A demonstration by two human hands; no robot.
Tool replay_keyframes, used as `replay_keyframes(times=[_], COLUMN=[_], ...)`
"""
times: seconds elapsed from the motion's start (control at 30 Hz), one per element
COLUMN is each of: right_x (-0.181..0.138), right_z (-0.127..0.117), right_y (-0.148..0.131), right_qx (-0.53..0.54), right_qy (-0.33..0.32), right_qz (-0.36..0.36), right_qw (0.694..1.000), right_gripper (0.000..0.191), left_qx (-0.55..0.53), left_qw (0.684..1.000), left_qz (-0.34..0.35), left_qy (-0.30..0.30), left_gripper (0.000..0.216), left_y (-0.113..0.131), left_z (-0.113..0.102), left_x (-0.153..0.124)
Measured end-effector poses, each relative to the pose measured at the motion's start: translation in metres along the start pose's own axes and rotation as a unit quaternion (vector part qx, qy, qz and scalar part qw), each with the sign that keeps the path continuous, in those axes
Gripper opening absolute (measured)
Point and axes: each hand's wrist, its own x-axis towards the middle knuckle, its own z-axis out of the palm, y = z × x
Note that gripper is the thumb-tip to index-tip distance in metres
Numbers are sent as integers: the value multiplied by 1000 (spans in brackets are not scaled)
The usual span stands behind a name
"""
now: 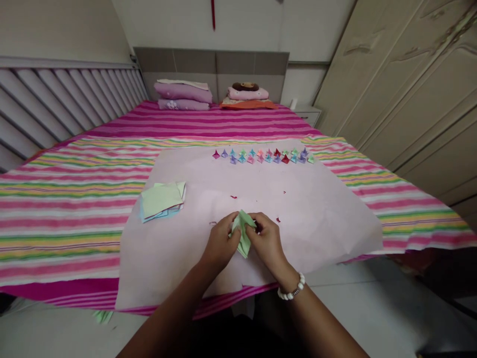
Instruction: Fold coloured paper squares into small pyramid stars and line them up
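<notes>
Between my two hands is a light green folded paper [243, 238], creased into a narrow pointed shape. My left hand [221, 237] pinches its left side, thumb on top. On the other side my right hand [267, 238] grips it the same way, with a white bead bracelet on the wrist. Both hands are above a pale paper sheet [179, 268] spread over the bed. To the left lies a stack of coloured paper squares [163, 199], light green on top with blue and white below. Fingers hide the paper's edges in part.
Two rows of small folded paper figures [260, 156] in several colours stand at the sheet's far edge. Small red scraps [233, 197] lie on the sheet. Folded bedding [182, 95] is piled by the headboard [197, 62]. Green paper [103, 316] lies on the floor.
</notes>
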Motion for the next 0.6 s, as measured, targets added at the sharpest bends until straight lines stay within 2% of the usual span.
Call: replay_keyframes(times=[0.17, 0.33, 0.43, 0.6], right_x=[3, 5, 6, 8], right_z=[-1, -6, -8, -10], right_y=[4, 5, 6, 6], right_qx=[73, 187, 233, 307], right_qy=[-1, -10, -16, -58], right_qz=[58, 143, 171, 178], right_qw=[996, 972, 957, 933], right_gripper=[21, 16, 13, 17], left_qx=[-111, -296, -373, -425], left_qw=[992, 939, 908, 881], left_qz=[-61, -174, -188, -202], left_qy=[-7, -27, -37, -51], left_gripper=[39, 30, 25, 20], left_y=[0, 7, 8, 7], left_z=[-4, -11, -14, -18], left_x=[4, 7, 8, 11])
